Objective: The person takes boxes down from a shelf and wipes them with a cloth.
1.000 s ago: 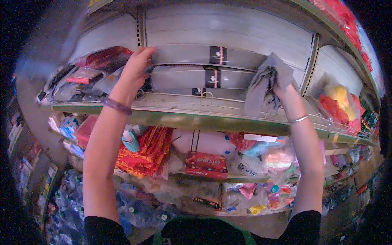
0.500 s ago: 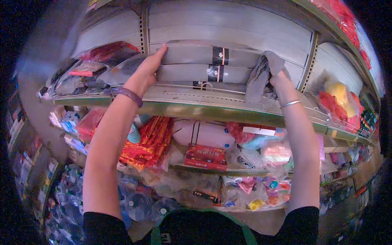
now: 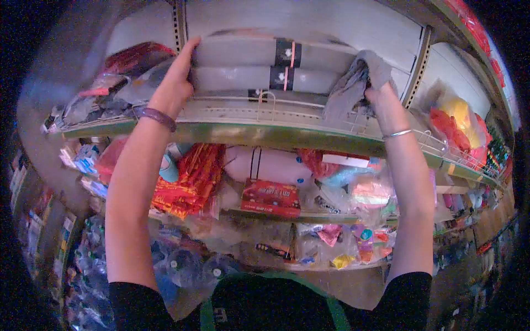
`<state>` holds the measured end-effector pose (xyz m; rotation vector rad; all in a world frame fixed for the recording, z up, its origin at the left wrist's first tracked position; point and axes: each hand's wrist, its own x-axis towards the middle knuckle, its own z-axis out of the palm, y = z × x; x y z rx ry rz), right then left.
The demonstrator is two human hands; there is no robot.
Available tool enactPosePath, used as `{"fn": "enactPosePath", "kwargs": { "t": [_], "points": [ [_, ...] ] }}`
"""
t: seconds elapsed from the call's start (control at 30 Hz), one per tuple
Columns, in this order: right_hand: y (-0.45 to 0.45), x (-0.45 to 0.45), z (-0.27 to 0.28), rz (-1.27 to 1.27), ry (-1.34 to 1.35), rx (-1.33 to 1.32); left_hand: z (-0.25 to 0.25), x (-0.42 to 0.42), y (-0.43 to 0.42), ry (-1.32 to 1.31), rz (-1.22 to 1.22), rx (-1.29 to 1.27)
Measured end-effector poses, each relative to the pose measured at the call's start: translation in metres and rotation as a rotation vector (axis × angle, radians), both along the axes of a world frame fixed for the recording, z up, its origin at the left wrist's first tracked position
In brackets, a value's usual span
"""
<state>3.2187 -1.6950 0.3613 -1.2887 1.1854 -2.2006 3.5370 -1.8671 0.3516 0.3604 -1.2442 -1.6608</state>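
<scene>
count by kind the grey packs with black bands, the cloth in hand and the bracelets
Long grey packs with black bands: 3 (lowest partly hidden)
Crumpled grey cloth: 1
Round purple bracelet: 1
Slim silver bracelet: 1
Total: 6

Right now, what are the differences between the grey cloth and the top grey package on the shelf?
The grey cloth is crumpled and folded; the top grey package is long and fairly smooth.
The grey cloth hangs from the right grip, while the top grey package lies above a similar one.
The grey cloth shows no label; the top grey package has a black label with a pinkish stripe.
Both are grey.
</scene>
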Motion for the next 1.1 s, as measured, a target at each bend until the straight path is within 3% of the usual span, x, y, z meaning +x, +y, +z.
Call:
{"fn": "enactPosePath", "kwargs": {
  "t": [0.1,0.13,0.2,0.23,0.27,0.33,0.37,0.43,0.5,0.53,0.63,0.7,0.77,0.83,0.93,1.1],
  "points": [
    [-0.008,-0.028,0.004,-0.342,0.327,-0.008,0.013,0.004,0.003,0.014,-0.019,-0.02],
    [0.017,0.006,0.018,-0.081,-0.121,-0.077,0.017,0.007,0.012,0.044,0.028,-0.061],
    [0.033,-0.003,0.025,0.024,-0.163,-0.088,0.025,0.016,0.034,0.108,0.088,-0.113],
    [0.037,-0.05,0.029,0.052,-0.141,-0.103,0.029,0.023,0.04,0.098,0.054,-0.118],
    [0.05,-0.057,0.031,0.138,-0.107,-0.065,0.037,0.017,0.088,0.02,0.261,-0.038],
    [0.079,-0.049,0.026,0.079,-0.057,-0.047,0.023,0.022,0.138,0.001,0.312,-0.035],
    [0.097,-0.04,0.019,0.033,-0.03,-0.045,0.01,0.039,0.137,0.065,0.155,-0.115],
    [0.127,-0.029,0.003,-0.044,0.016,-0.019,-0.011,0.064,0.127,0.142,0.092,-0.188],
    [0.156,-0.015,-0.015,-0.126,0.07,0.008,-0.022,0.078,0.115,0.17,0.279,-0.185],
    [0.171,-0.01,-0.024,-0.17,0.096,0.028,-0.021,0.074,0.151,0.263,0.315,0.011],
    [0.216,0.017,-0.057,-0.3,0.161,0.103,-0.063,0.097,0.184,0.284,0.474,-0.392],
    [0.248,0.04,-0.082,-0.383,0.204,0.189,-0.087,0.136,0.199,0.308,0.284,-0.142],
    [0.278,0.064,-0.107,-0.462,0.241,0.292,-0.106,0.153,0.23,0.336,0.37,0.033],
    [0.302,0.089,-0.134,-0.523,0.278,0.411,-0.145,0.18,0.25,0.238,0.454,0.044],
    [0.323,0.124,-0.173,-0.569,0.368,0.633,-0.17,0.195,0.279,-0.026,0.346,-0.035],
    [0.308,0.164,-0.224,-0.59,0.662,0.908,-0.224,0.195,0.281,-0.13,0.304,0.107]
  ]
}}
